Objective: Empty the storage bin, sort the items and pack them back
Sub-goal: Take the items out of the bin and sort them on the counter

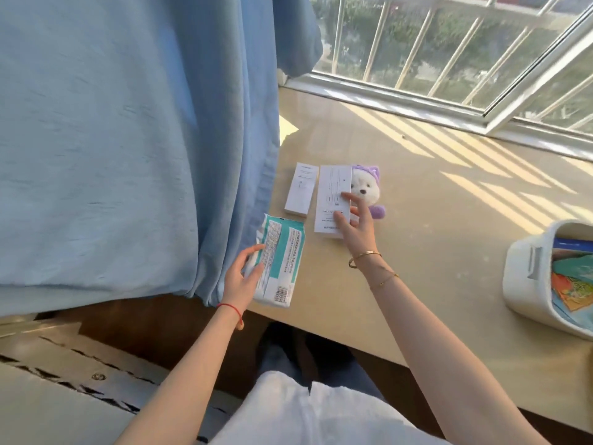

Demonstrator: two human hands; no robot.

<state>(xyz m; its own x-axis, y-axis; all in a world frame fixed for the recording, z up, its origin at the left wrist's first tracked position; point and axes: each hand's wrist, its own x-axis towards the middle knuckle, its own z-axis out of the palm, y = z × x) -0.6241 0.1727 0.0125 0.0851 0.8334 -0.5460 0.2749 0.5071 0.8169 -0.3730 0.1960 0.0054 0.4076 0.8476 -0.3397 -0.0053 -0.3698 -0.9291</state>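
Fingers [348, 198] of right hand [356, 231] spread flat on long white box [332, 200] beside toy bear [365, 191]; left hand [242, 277] gripping teal wipes pack [279, 261], bin [526, 274] far right.

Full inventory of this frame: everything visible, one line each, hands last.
wipes pack: 1, white and teal, on the sill's near left edge
small box: 1, white, flat on the sill beyond the pack
large box: 1, white, flat, right of the small box
plush bear: 1, white with purple hood, against the large box's right side
storage bin: 1, white, far right, colourful items still inside
sill: 1, beige, sunlit
curtain: 1, blue, left
window bars: several, white, behind
left hand: grip round the pack's left edge
right hand: fingers straight, resting on the large box
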